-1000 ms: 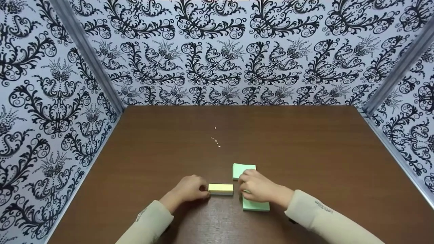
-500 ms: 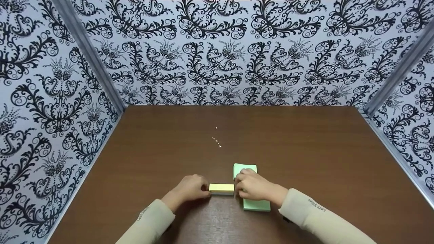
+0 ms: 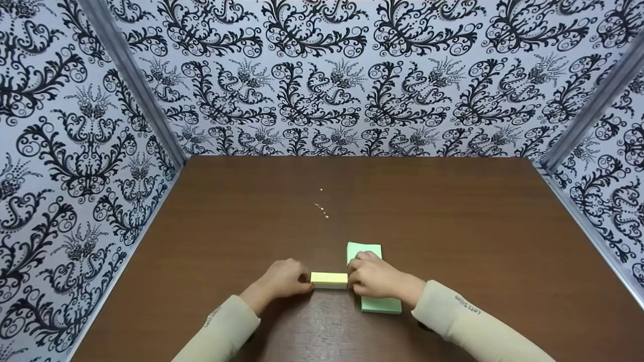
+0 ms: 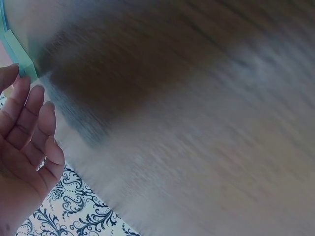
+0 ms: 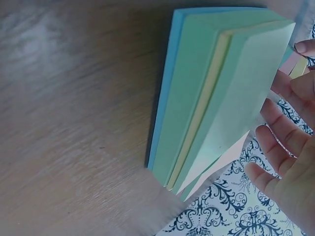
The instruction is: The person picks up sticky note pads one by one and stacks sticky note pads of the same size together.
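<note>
A small stack of sticky note pads (image 3: pixel 329 280), yellow on top with other colours below, lies between my hands. At its left end my left hand (image 3: pixel 284 278) pinches it with thumb and forefinger. In the left wrist view the thumb and forefinger (image 4: pixel 18 91) meet at the pads' corner, other fingers loosely bent. My right hand (image 3: pixel 378 278) holds the right end between thumb and fingers, partly hiding two green-topped stacks. The nearer green-topped stack (image 3: pixel 381 305) shows blue, green and yellow layers in the right wrist view. The farther green-topped stack (image 3: pixel 363 248) lies beyond the right hand.
The stacks lie on a brown wooden table (image 3: pixel 241 211). Small white specks (image 3: pixel 322 208) dot it farther back. Patterned black-and-white walls (image 3: pixel 322 90) with grey corner strips enclose the back and sides.
My right hand has moved slightly left, reaching the right end of the yellow-topped stack. The left hand and all the stacks have stayed nearly in place.
</note>
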Action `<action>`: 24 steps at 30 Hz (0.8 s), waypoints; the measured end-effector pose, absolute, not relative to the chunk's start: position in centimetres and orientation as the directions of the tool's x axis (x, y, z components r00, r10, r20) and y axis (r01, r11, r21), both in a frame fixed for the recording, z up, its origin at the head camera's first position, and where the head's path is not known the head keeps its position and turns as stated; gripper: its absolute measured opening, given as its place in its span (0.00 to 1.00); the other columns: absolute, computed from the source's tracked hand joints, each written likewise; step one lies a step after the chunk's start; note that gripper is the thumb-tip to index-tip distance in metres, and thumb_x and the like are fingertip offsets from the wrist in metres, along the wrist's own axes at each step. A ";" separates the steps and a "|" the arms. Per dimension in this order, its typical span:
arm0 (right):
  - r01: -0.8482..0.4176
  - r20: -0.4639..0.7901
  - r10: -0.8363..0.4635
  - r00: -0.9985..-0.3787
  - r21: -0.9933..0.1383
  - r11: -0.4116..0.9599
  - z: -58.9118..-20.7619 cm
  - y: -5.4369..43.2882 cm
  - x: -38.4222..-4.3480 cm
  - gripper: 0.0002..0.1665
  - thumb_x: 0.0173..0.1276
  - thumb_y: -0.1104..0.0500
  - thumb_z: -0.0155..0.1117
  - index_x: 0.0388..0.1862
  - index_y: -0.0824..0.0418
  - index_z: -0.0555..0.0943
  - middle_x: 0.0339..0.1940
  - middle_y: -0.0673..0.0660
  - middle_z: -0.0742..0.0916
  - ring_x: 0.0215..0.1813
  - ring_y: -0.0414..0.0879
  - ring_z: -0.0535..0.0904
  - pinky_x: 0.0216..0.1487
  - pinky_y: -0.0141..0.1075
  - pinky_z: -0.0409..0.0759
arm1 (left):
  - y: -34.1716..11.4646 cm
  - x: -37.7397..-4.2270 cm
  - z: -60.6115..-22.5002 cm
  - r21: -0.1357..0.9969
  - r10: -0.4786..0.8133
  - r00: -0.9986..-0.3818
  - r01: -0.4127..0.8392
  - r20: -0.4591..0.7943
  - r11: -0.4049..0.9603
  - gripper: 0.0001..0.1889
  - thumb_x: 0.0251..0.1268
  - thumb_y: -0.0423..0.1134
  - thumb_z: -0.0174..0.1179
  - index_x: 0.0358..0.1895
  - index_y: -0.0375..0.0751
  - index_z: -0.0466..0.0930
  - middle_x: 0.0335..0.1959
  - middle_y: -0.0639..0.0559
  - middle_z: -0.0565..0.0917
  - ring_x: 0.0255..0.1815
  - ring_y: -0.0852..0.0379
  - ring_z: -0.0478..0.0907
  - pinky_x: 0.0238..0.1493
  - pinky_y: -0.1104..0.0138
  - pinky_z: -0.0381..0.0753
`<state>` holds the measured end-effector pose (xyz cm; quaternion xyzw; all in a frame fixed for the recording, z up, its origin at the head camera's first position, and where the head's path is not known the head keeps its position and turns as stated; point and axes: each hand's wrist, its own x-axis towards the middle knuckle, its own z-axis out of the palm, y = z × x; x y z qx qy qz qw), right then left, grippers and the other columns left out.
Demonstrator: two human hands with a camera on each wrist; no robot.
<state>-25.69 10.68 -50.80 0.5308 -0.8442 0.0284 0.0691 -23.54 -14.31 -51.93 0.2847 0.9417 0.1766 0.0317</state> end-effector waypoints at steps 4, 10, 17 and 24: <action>-0.902 0.151 -0.895 -0.420 0.038 0.430 -50.9 10.7 -25.7 0.10 0.56 0.60 0.58 0.24 0.49 0.85 0.31 0.46 0.81 0.34 0.42 0.70 0.40 0.37 0.67 | -14.3 -23.5 -51.8 0.344 0.548 -0.835 0.530 0.049 0.775 0.08 0.50 0.42 0.62 0.18 0.46 0.78 0.16 0.62 0.73 0.18 0.66 0.64 0.21 0.69 0.66; -0.907 0.171 -0.897 -0.407 0.043 0.419 -51.0 10.7 -25.8 0.09 0.54 0.61 0.59 0.23 0.49 0.85 0.30 0.46 0.81 0.33 0.43 0.70 0.40 0.37 0.67 | -14.2 -23.6 -52.0 0.311 0.537 -0.844 0.512 0.007 0.801 0.09 0.52 0.43 0.61 0.19 0.46 0.79 0.17 0.60 0.75 0.18 0.65 0.65 0.21 0.68 0.66; -0.904 0.148 -0.897 -0.417 0.036 0.427 -51.0 10.6 -25.7 0.09 0.55 0.60 0.59 0.24 0.49 0.85 0.30 0.46 0.81 0.34 0.43 0.71 0.42 0.38 0.68 | -14.1 -23.7 -52.0 0.287 0.539 -0.842 0.518 0.005 0.806 0.09 0.51 0.44 0.62 0.18 0.47 0.78 0.16 0.61 0.74 0.18 0.65 0.63 0.21 0.68 0.65; -0.901 0.135 -0.894 -0.426 0.029 0.434 -51.0 10.6 -25.7 0.10 0.57 0.61 0.58 0.26 0.50 0.86 0.32 0.46 0.82 0.36 0.43 0.71 0.46 0.39 0.68 | -14.2 -23.7 -52.0 0.237 0.531 -0.847 0.512 -0.019 0.825 0.11 0.52 0.48 0.61 0.19 0.49 0.78 0.17 0.61 0.75 0.19 0.64 0.67 0.23 0.67 0.68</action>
